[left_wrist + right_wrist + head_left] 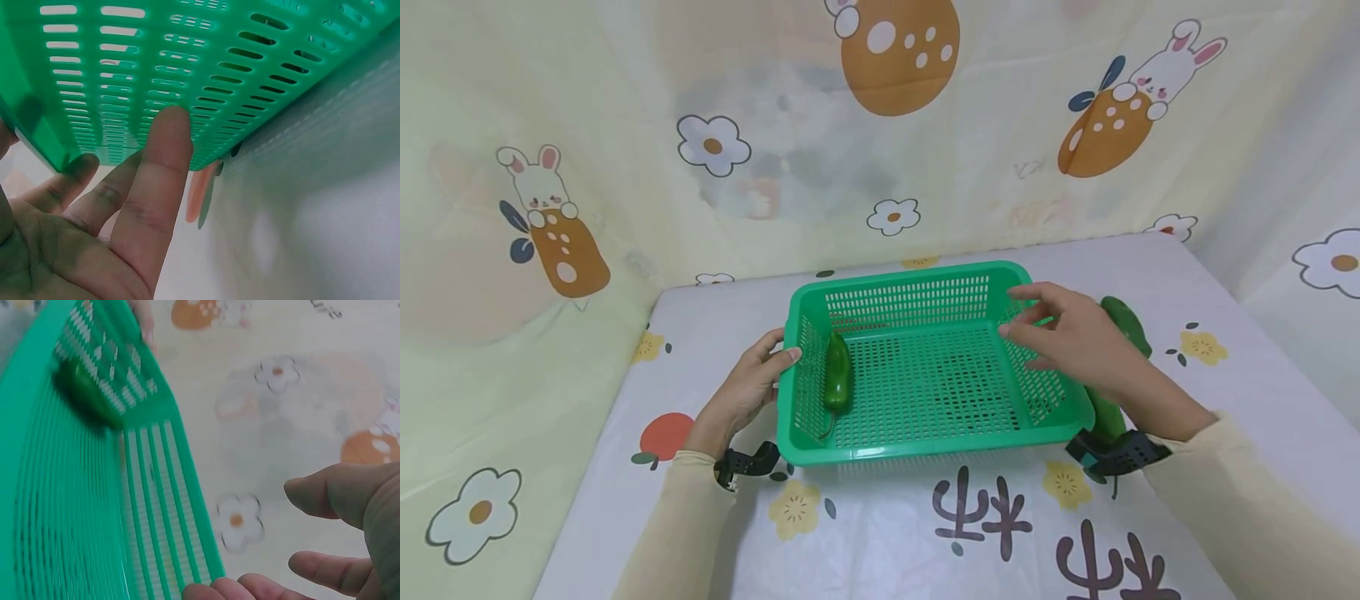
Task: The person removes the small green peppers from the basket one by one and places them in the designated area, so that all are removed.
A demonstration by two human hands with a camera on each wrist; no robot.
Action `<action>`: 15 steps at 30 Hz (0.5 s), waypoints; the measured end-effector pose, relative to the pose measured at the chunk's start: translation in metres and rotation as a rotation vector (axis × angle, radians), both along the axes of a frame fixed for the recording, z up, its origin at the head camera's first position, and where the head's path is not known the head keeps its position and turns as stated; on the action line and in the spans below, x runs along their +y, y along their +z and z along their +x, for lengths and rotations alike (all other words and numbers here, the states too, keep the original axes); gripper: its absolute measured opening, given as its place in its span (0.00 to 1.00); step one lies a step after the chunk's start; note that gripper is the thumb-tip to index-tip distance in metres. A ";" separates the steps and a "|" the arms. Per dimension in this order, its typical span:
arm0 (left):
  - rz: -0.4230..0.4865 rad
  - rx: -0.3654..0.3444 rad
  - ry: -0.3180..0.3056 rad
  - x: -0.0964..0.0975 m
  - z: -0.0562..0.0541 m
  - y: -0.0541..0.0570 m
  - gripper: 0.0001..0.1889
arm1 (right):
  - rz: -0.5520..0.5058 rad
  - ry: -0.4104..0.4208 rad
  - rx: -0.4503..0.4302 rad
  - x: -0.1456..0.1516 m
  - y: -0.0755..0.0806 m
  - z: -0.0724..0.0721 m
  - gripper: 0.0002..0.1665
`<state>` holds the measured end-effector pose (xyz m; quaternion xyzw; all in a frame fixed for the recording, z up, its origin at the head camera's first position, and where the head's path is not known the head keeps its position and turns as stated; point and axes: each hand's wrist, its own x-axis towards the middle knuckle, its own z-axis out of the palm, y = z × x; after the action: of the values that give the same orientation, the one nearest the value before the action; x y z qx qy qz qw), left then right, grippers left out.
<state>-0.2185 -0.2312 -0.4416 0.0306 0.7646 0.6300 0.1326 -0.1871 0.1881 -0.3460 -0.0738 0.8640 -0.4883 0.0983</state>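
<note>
A green plastic basket (925, 454) with slotted walls stands in the middle of the table. Inside it, along the left end, lies a long green pepper (838, 375), its stem toward me. My left hand (748, 383) holds the basket's left rim, thumb on top and fingers against the outer wall; the left wrist view shows those fingers (153, 206) on the slots. Over the right end of the basket hovers my right hand (1067, 337), fingers loosely bent and apart, with nothing between them. In the right wrist view the pepper (87, 394) appears blurred at the far end.
To the right of the basket lie more green vegetables, one beyond my right hand (1126, 325) and one (1105, 417) beside the basket wall, both partly hidden. A printed white cloth (880, 533) covers the table. Patterned curtains (790, 100) hang at the back and sides.
</note>
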 end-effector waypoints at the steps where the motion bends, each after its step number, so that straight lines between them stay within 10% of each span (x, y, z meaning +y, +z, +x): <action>1: -0.003 -0.001 0.003 0.000 0.000 0.000 0.28 | -0.031 0.017 -0.023 -0.009 0.001 -0.004 0.39; 15: 0.000 -0.008 0.004 -0.001 0.000 -0.001 0.28 | -0.153 0.143 -0.261 -0.117 -0.022 -0.054 0.39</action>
<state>-0.2186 -0.2323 -0.4422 0.0265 0.7640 0.6305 0.1342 -0.2414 0.0713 -0.3685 -0.0784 0.7966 -0.5500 0.2384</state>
